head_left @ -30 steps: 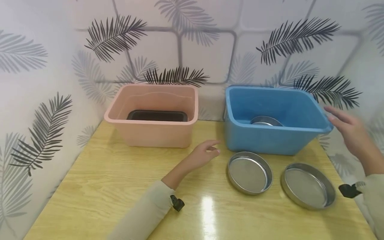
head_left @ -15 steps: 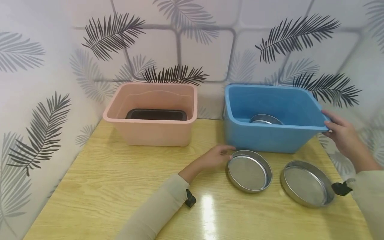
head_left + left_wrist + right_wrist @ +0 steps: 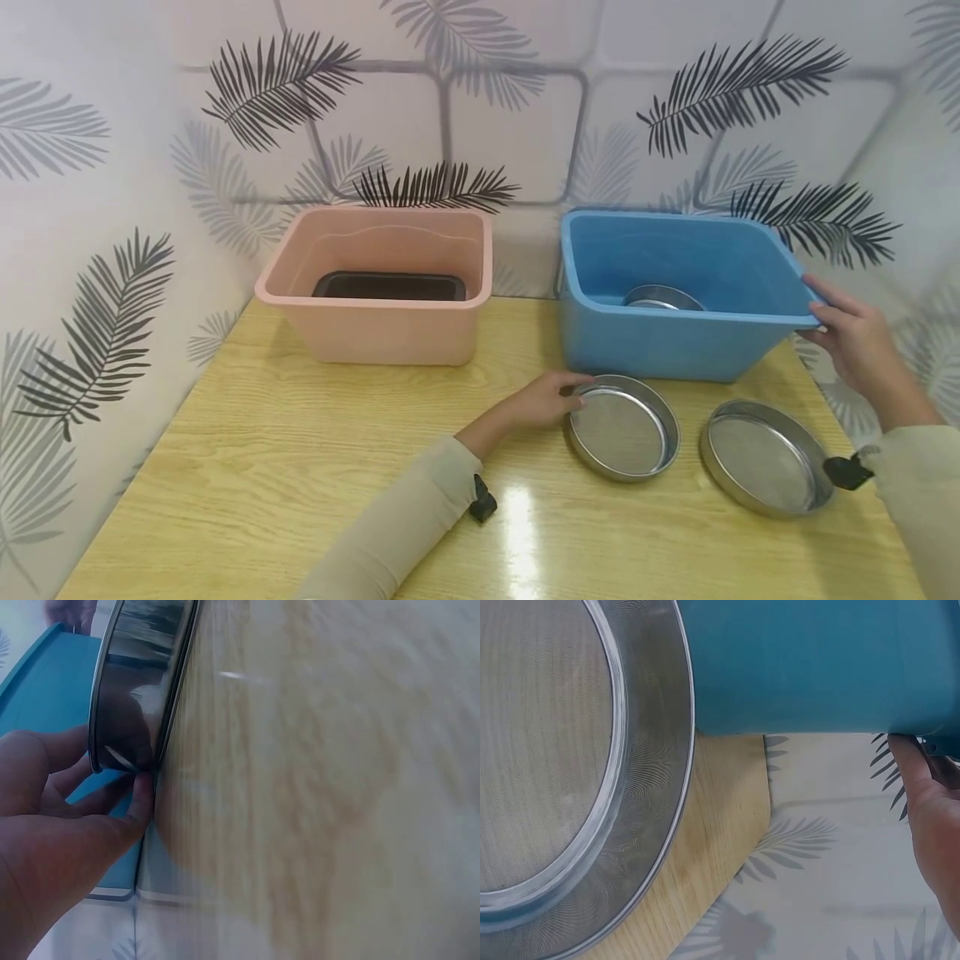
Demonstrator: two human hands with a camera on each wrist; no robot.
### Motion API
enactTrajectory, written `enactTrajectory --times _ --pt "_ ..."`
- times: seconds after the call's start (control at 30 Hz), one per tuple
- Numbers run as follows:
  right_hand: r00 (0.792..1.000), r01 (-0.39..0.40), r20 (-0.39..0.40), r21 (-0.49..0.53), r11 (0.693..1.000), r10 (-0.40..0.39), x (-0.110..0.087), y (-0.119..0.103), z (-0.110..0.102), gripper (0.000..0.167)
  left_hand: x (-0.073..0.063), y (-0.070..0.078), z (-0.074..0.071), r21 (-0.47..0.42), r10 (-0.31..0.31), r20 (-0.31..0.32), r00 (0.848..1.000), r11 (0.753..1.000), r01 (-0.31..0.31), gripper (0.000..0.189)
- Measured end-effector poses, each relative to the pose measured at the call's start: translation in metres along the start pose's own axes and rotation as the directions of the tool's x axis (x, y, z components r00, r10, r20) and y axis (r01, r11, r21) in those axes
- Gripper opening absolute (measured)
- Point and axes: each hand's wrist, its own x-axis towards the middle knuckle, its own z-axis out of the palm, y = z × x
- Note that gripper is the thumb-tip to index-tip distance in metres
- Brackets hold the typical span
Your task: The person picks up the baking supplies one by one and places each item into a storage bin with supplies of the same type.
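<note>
My left hand is at the left edge of a round metal sieve lying on the table. In the left wrist view its fingers curl at the sieve's rim, and the thumb tip meets the lower side wall; some fingertips are hidden behind the metal. My right hand grips the right end rim of the blue bin, thumb on top and fingers beneath. A second sieve lies to the right; its mesh shows closely in the right wrist view.
Inside the blue bin lies another round metal piece, partly hidden. A pink bin stands at the back left with a dark rectangular pan inside. The wooden table meets a leaf-patterned wall behind.
My left hand has moved right to the nearer sieve's rim. The right hand has come in from the right and taken hold of the blue bin's rim. The sieves lie as before.
</note>
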Motion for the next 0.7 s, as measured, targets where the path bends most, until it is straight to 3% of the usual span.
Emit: enactTrajectory --times 0.3,0.7 --pt "1.0 0.021 0.022 0.052 0.998 -0.022 -0.0005 0.0032 -0.0008 0.039 0.0005 0.0017 0.0015 0.012 0.041 0.02 0.999 0.999 -0.041 0.044" --pt "1.0 0.0 -0.002 -0.044 0.999 0.0 -0.0029 0.0043 0.0004 0.052 -0.0076 0.0099 -0.0035 -0.094 -0.011 0.018 1.0 0.996 0.013 0.05"
